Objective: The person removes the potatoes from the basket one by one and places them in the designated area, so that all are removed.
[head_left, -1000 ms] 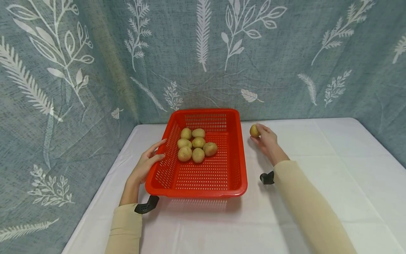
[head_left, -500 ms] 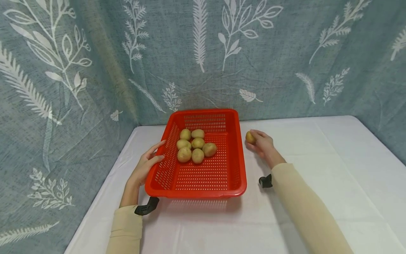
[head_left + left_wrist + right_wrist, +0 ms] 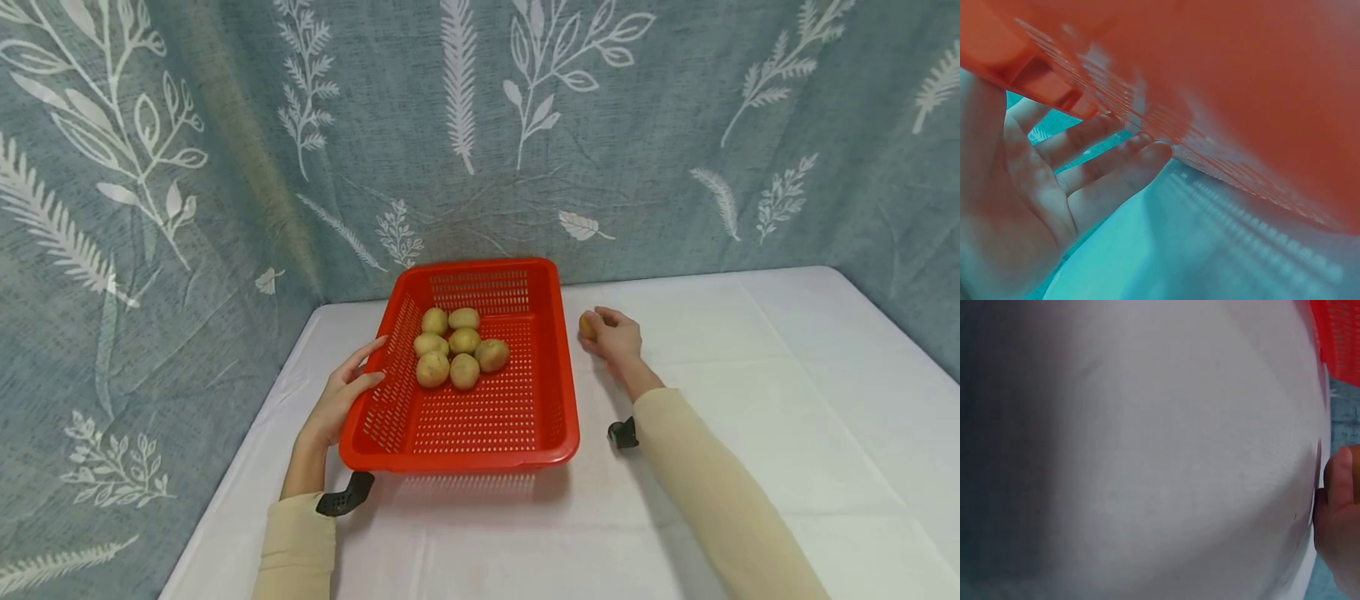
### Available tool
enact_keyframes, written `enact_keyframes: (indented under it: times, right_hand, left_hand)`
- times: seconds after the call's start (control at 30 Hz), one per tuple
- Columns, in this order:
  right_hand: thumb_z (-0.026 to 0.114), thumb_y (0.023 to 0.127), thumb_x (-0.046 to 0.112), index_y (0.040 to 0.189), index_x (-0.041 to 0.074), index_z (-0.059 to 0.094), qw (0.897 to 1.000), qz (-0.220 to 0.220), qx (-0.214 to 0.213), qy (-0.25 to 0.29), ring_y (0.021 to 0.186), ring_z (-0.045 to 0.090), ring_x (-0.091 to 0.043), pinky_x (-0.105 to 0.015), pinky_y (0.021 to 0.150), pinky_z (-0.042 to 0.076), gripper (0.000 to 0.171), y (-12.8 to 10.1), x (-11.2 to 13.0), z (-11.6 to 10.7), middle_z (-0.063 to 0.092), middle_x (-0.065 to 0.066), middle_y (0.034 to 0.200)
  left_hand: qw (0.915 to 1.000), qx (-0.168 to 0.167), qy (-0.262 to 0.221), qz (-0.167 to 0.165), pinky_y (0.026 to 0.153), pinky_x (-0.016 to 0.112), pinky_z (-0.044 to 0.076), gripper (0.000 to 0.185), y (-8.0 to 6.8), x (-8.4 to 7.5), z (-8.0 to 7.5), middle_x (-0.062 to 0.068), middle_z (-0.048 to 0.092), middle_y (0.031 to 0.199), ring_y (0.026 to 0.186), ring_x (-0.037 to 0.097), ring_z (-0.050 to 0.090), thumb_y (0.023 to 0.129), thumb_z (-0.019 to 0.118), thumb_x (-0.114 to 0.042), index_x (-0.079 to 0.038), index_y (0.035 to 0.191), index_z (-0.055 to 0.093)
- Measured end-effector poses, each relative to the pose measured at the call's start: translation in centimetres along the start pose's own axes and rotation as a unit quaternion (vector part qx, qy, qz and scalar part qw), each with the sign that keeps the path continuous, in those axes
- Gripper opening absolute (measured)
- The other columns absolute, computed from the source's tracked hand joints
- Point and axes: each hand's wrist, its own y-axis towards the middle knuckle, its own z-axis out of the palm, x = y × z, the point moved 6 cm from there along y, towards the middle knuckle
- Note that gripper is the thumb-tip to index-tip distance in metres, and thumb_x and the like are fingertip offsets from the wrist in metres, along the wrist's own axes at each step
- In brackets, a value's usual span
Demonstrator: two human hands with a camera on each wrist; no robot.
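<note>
- Nearest me, my beige sleeves point(image 3: 298, 542) reach over the white tablecloth point(image 3: 465, 550).
- My left hand point(image 3: 333, 406) rests against the left rim of the red basket point(image 3: 457, 461), fingers fairly straight.
- Inside, seven potatoes point(image 3: 464, 341) sit clustered toward the left.
- My right hand point(image 3: 618, 337) pinches a single potato point(image 3: 587, 326) just beside the basket's right wall.
- Behind everything hangs a blue-green leaf-patterned curtain point(image 3: 382, 100).

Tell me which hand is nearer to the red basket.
The left hand: it touches the red basket at its left side. The right hand is apart from it, off its right side, holding a potato.
</note>
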Motion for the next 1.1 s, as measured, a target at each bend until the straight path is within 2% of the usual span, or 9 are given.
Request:
enact_keyframes:
  times: [0.2,0.27,0.37,0.43,0.5,0.63,0.77,0.87,1.1]
  right_hand:
    - [0.056,0.097,0.021,0.140,0.003,0.047,1.000,0.004,0.006,-0.006,0.084,0.057,-0.015,-0.021,0.069,0.053,0.048,0.0,0.0,-0.1,0.044,-0.018,0.135]
    - [0.056,0.097,0.021,0.140,0.003,0.047,1.000,0.005,0.008,-0.005,0.086,0.057,-0.017,-0.021,0.069,0.052,0.048,0.0,0.0,-0.2,0.044,-0.018,0.135]
    - [0.056,0.096,0.020,0.139,0.002,0.048,1.000,-0.004,0.006,-0.021,0.099,0.057,-0.024,-0.021,0.070,0.052,0.047,0.1,0.1,-0.2,0.044,-0.019,0.137]
    - [0.057,0.096,0.020,0.138,0.001,0.049,0.999,-0.017,0.001,-0.050,0.109,0.054,-0.028,-0.024,0.074,0.053,0.047,0.1,0.2,-0.4,0.045,-0.020,0.138]
    - [0.056,0.096,0.021,0.137,0.001,0.051,0.994,-0.036,-0.010,-0.101,0.116,0.050,-0.030,-0.028,0.081,0.051,0.045,0.1,0.4,-0.6,0.047,-0.019,0.137]
    - [0.053,0.097,0.024,0.133,0.001,0.054,0.983,-0.063,-0.031,-0.173,0.117,0.048,-0.030,-0.032,0.089,0.047,0.042,0.0,0.8,-1.1,0.051,-0.019,0.133]
    - [0.047,0.100,0.022,0.131,0.003,0.057,0.978,-0.069,-0.049,-0.188,0.107,0.052,-0.027,-0.023,0.072,0.050,0.037,0.1,1.0,-1.6,0.054,-0.020,0.128]
    - [0.044,0.101,0.023,0.131,0.004,0.057,0.980,-0.059,-0.060,-0.182,0.099,0.055,-0.026,-0.015,0.059,0.048,0.037,0.3,1.0,-2.1,0.054,-0.020,0.126]
    - [0.059,0.092,0.021,0.132,0.001,0.053,0.987,-0.033,-0.068,-0.145,0.101,0.053,-0.029,-0.015,0.054,0.049,0.045,0.4,1.0,-3.0,0.050,-0.021,0.121]
  left_hand:
    - [1.0000,0.000,-0.002,-0.001,0.073,0.040,0.055,0.055,-0.2,0.0,0.0,0.029,0.041,0.128,0.093,0.025,0.063,0.098,0.045,-0.010,-0.011,0.150,0.028]
    - [1.0000,0.000,-0.002,-0.002,0.073,0.040,0.055,0.055,-0.2,0.0,0.0,0.029,0.040,0.128,0.094,0.026,0.063,0.098,0.045,-0.010,-0.012,0.150,0.028]
    - [1.0000,-0.001,-0.003,-0.004,0.074,0.041,0.054,0.055,-0.2,-0.1,0.0,0.029,0.040,0.129,0.094,0.026,0.063,0.098,0.045,-0.011,-0.012,0.150,0.028]
    - [1.0000,-0.002,-0.004,-0.005,0.074,0.041,0.054,0.055,-0.2,-0.1,0.1,0.029,0.040,0.130,0.094,0.026,0.063,0.098,0.045,-0.010,-0.012,0.150,0.028]
    - [1.0000,-0.002,-0.004,-0.005,0.074,0.040,0.054,0.055,-0.2,-0.1,0.1,0.029,0.040,0.130,0.094,0.025,0.062,0.098,0.045,-0.010,-0.011,0.150,0.027]
    - [1.0000,-0.002,-0.002,-0.005,0.074,0.040,0.054,0.055,-0.2,-0.2,0.2,0.029,0.039,0.130,0.094,0.025,0.062,0.098,0.045,-0.010,-0.011,0.151,0.027]
    - [1.0000,-0.002,-0.002,-0.007,0.074,0.040,0.054,0.055,-0.2,-0.2,0.2,0.030,0.038,0.131,0.094,0.025,0.062,0.098,0.045,-0.010,-0.011,0.151,0.027]
    - [1.0000,-0.003,-0.001,-0.009,0.074,0.040,0.054,0.056,-0.2,-0.2,0.2,0.030,0.038,0.131,0.094,0.025,0.062,0.098,0.045,-0.010,-0.012,0.151,0.027]
    - [1.0000,-0.005,0.003,-0.005,0.073,0.041,0.054,0.055,-0.2,-0.2,0.3,0.031,0.040,0.129,0.093,0.025,0.063,0.098,0.045,-0.010,-0.011,0.151,0.027]
